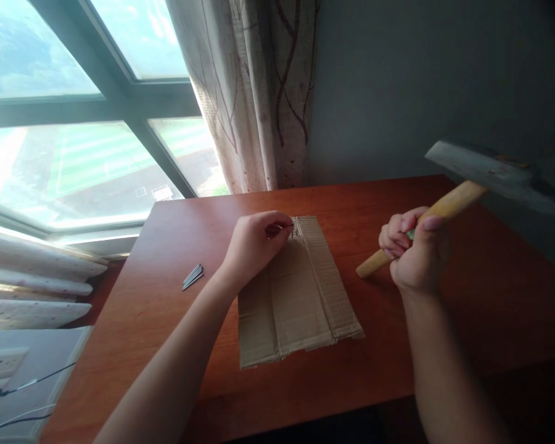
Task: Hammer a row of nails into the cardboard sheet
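Observation:
A piece of brown cardboard [300, 302] lies flat on the wooden table. Over its far end, my left hand [263, 237] is closed in a pinch on a thin nail [293, 232], which is small and partly hidden by the fingertips. My right hand [414, 246] wraps round the wooden handle of a hammer [456, 203]. Raised to the right of the cardboard, the hammer has its metal head up and its handle end low. Several loose nails [193, 277] lie together in a small bunch, left of my left forearm.
The reddish wooden table [157, 345] runs up to a dark wall [398, 92]. A patterned curtain [254, 92] hangs beside the window [87, 160] at the back left. Near the lower left are a wall socket [4, 365] and cables [37, 382].

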`<control>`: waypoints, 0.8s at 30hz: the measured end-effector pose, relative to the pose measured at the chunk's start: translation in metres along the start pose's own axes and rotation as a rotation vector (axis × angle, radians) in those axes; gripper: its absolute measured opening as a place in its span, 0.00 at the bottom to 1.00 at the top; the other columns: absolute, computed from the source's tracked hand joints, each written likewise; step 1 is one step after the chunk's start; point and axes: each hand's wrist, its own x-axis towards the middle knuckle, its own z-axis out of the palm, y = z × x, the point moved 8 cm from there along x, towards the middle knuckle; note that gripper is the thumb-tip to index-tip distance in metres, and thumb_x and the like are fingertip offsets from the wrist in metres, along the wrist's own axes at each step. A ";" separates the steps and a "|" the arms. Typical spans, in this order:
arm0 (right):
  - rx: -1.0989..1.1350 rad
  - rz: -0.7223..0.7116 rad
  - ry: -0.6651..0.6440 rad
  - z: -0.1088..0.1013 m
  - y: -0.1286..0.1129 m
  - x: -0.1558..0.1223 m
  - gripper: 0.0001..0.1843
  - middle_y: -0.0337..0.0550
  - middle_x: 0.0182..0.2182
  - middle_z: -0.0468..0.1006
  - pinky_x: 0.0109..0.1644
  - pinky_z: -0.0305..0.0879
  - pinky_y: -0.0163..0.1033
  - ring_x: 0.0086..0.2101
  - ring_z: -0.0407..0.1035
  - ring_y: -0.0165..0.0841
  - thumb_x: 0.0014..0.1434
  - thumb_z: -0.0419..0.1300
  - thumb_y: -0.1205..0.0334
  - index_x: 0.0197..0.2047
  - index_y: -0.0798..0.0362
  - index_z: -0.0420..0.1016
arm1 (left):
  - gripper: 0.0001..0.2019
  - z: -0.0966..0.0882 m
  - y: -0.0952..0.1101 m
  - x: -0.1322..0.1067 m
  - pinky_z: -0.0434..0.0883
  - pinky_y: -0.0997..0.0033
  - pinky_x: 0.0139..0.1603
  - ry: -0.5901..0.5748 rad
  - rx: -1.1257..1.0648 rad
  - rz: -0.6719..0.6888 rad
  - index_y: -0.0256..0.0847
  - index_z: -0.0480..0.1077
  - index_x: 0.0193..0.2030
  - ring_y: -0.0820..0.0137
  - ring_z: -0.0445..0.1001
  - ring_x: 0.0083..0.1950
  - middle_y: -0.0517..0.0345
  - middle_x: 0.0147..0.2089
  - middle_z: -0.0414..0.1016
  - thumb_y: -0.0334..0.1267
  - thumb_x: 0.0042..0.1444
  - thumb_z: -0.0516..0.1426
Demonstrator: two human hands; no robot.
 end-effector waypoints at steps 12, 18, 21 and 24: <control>-0.047 0.002 -0.001 0.001 -0.002 -0.001 0.22 0.27 0.16 0.50 0.17 0.40 0.32 0.14 0.44 0.22 0.63 0.59 0.42 0.28 0.49 0.62 | 0.05 -0.002 0.003 -0.001 0.75 0.72 0.37 0.054 0.087 0.042 0.40 0.78 0.35 0.70 0.79 0.32 0.59 0.32 0.82 0.35 0.55 0.60; -0.021 -0.005 -0.002 0.000 -0.003 -0.001 0.21 0.27 0.16 0.50 0.17 0.39 0.32 0.14 0.44 0.22 0.63 0.58 0.44 0.28 0.49 0.62 | 0.05 -0.003 0.004 -0.001 0.75 0.72 0.36 0.054 0.105 0.052 0.40 0.78 0.36 0.70 0.80 0.33 0.58 0.32 0.82 0.34 0.55 0.60; -0.027 -0.006 0.001 -0.001 -0.003 -0.001 0.21 0.27 0.16 0.50 0.17 0.39 0.32 0.14 0.44 0.22 0.63 0.58 0.43 0.28 0.49 0.61 | 0.05 -0.002 0.005 -0.001 0.76 0.72 0.36 0.057 0.107 0.065 0.39 0.78 0.36 0.70 0.80 0.33 0.57 0.32 0.82 0.34 0.56 0.60; -0.047 0.000 0.010 -0.002 -0.003 -0.001 0.22 0.27 0.16 0.50 0.17 0.40 0.31 0.14 0.44 0.22 0.62 0.59 0.42 0.28 0.49 0.61 | 0.05 -0.002 0.005 -0.002 0.76 0.72 0.36 0.058 0.105 0.071 0.39 0.78 0.35 0.70 0.80 0.33 0.57 0.32 0.82 0.35 0.55 0.60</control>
